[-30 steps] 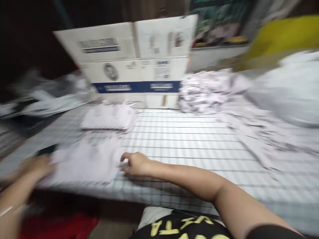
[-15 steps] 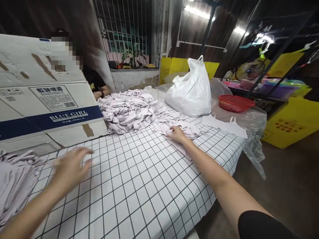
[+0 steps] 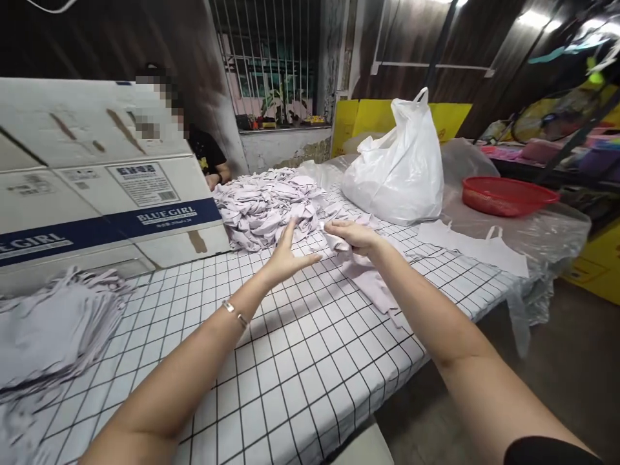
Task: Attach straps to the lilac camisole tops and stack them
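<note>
My right hand [image 3: 353, 236] is closed on a pale lilac garment [image 3: 371, 282], whose lower part trails over the checked tablecloth [image 3: 285, 349]. To its left, my left hand [image 3: 289, 258] has thumb and fingers spread, holds nothing, and wears a bracelet at the wrist. Behind both hands rises a heap of crumpled lilac garments [image 3: 266, 206]. A neat stack of similar pieces [image 3: 58, 323] lies at the left of the table. One strappy garment, like a camisole top [image 3: 477, 247], is laid flat at the right.
A white cardboard box [image 3: 111, 181] stands at the left, partly hiding a person [image 3: 208, 155] behind it. A full white plastic bag [image 3: 400, 168] and a red basket [image 3: 508, 196] stand at the back right. Plastic sheeting [image 3: 542, 239] hangs over the right edge.
My left hand has come from the left side to near my right hand. My right hand has lifted part of a garment off the table. The view has turned left.
</note>
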`<state>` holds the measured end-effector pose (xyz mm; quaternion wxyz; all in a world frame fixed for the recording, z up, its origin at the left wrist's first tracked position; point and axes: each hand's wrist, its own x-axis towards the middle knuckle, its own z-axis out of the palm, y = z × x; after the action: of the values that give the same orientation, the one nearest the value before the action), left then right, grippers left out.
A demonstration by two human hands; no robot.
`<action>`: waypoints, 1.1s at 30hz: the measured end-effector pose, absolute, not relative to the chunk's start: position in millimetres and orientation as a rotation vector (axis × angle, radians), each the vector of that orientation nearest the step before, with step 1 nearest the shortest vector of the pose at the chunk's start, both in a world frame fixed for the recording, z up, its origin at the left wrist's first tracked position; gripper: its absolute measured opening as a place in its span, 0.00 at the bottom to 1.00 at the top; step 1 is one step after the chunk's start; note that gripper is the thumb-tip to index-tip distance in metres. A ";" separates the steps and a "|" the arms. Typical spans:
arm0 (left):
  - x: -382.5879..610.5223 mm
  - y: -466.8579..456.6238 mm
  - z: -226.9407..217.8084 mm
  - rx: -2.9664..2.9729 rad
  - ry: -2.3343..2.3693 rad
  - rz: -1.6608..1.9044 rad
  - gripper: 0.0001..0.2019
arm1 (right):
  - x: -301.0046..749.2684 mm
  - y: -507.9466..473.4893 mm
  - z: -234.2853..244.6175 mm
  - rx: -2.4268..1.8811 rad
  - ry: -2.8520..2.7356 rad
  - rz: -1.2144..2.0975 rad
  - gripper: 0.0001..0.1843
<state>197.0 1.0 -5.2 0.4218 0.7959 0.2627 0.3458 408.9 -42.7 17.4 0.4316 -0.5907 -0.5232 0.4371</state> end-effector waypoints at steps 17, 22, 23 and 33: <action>-3.2 5.4 -37.1 2.015 1.633 0.629 0.09 | 279.7 -23.8 -52.7 -1.855 -1.852 0.646 0.14; -5.0 -51.7 -57.2 2.441 1.467 0.767 0.09 | 263.9 -35.7 -68.8 -1.749 -1.952 0.480 0.11; -6.5 -61.7 -61.4 2.458 1.413 0.721 0.10 | 259.3 -37.4 -70.5 -1.752 -1.971 0.466 0.14; -9.9 18.6 -88.0 2.103 1.845 0.439 0.35 | 201.3 8.8 -77.7 -1.962 -1.888 0.632 0.04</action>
<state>-9.9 18.6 -88.0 0.1544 0.7338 0.6436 0.1532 201.3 8.8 -77.7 0.1722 -0.6915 -0.6653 0.2227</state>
